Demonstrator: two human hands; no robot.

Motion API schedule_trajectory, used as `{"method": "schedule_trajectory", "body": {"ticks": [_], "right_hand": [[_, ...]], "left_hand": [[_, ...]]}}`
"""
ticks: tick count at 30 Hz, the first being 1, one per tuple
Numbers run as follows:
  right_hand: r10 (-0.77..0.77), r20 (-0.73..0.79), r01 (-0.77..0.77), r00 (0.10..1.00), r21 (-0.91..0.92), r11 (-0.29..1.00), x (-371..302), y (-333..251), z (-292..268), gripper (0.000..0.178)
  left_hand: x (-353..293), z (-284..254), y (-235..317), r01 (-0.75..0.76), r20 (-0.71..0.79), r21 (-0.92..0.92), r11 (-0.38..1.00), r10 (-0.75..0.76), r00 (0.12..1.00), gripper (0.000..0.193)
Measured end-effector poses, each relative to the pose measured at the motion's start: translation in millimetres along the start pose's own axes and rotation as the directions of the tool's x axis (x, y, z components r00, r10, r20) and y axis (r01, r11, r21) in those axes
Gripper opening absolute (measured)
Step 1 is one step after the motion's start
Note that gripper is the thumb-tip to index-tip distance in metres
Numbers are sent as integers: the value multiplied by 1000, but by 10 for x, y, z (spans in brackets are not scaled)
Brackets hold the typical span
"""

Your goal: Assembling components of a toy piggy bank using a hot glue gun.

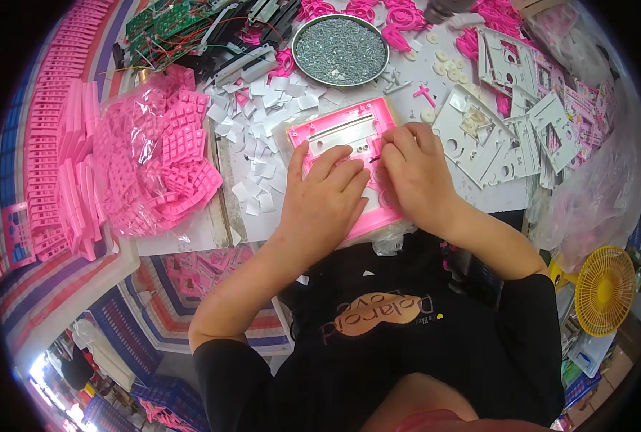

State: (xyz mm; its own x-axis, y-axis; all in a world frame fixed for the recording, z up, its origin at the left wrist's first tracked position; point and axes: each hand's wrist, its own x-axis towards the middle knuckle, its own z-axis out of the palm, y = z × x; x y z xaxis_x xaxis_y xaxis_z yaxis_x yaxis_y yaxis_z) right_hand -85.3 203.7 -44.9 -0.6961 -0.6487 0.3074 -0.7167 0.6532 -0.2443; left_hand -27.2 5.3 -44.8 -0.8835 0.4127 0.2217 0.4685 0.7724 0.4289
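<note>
A pink plastic casing point(348, 128) with a white inner panel lies tilted on the table in front of me, on a pad wrapped in clear plastic. My left hand point(324, 187) rests over its left side, fingers spread and lying on the casing. At the right side, my right hand point(415, 169) has its fingers bent down and pressed together against the casing. A small dark bit shows by these fingertips; what they pinch, if anything, is hidden. Both palms cover much of the casing's lower half.
A round metal dish point(341, 50) of small screws stands behind the casing. White paper-like squares point(259, 173) lie scattered left, beside a clear bag point(144, 162) of pink parts. White plastic panels point(479, 133) are piled right. Green circuit boards point(166, 29) with wires lie far left.
</note>
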Motion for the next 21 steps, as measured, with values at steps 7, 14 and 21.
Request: {"method": "schedule_trajectory", "body": {"ticks": [7,14,21], "right_hand": [[33,-43,-33,999,-1,999,-19,-15,34,18],[35,18,-39,999,222,974,17,97,-138,20],[27,9,-28,1000,219,975,-16,78,-134,20]], "left_hand": [[85,-123,-50,-21,35,-90,996,24,999,35],[549,-244,-341,-59,-144,-163,985,35,989,21],[418,-112,-281,-37,-141,-201,979,9,990,14]]}}
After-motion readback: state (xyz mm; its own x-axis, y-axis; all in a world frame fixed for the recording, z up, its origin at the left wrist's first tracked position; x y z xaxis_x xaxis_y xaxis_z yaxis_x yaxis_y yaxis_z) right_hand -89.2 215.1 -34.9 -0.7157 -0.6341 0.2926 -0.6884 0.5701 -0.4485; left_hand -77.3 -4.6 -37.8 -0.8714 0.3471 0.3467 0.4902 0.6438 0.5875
